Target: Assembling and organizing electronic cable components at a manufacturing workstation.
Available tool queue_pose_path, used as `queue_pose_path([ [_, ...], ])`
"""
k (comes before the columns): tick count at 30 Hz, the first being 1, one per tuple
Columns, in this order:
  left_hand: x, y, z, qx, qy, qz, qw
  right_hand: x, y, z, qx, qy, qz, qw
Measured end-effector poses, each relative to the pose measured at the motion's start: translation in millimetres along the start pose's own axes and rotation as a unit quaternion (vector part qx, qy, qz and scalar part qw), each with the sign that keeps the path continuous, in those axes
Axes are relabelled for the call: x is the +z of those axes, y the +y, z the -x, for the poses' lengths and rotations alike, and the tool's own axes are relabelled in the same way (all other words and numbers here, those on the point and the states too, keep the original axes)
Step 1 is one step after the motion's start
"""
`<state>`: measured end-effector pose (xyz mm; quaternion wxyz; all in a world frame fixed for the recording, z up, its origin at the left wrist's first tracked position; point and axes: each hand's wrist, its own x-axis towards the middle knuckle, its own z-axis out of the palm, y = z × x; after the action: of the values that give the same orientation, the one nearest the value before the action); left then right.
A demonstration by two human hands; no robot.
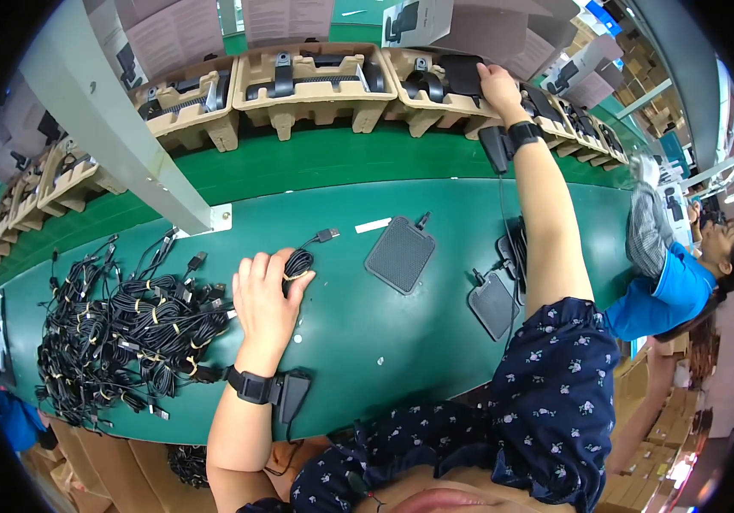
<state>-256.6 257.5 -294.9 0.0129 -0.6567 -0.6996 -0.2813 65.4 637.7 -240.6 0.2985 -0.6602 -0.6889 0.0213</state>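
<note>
My left hand (264, 299) rests low over the green table, its thumb and forefinger closed round a coiled black USB cable (298, 262) with a tie; the plug sticks out to the right. A large pile of similar black cables (127, 325) lies just left of it. My right hand (500, 89) reaches to the far side, its fingers closed at the right edge of a flat black pad (461, 75). That pad is over a brown moulded tray (439, 111) holding black parts. Another flat, textured black pad (402, 255) lies on the table between my arms.
More black pads (493, 304) lie beneath my right forearm. Several moulded trays (315, 111) line a raised green ledge, printed boxes (418, 21) behind them. A white metal post (119, 111) stands at left. A person in blue (666, 286) works at far right.
</note>
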Motion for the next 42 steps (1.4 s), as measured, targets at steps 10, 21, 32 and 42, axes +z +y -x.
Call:
queue_pose_path([
  [10, 1, -10, 4, 0.029, 0.003, 0.103, 0.994, -17, -145, 164, -0.432, -0.039, -0.113, 0.894],
  [21, -25, -31, -7, 0.026, 0.141, -0.009, 0.990, -62, -193, 262, -0.520, -0.118, -0.146, 0.834],
  [32, -20, 10, 7, -0.163, -0.140, 0.744, 0.632, -49, -209, 305, -0.490, -0.037, -0.118, 0.863],
  [42, -17, -6, 1, -0.116, -0.349, 0.631, 0.683, -60, -200, 302, -0.647, -0.223, -0.009, 0.729],
])
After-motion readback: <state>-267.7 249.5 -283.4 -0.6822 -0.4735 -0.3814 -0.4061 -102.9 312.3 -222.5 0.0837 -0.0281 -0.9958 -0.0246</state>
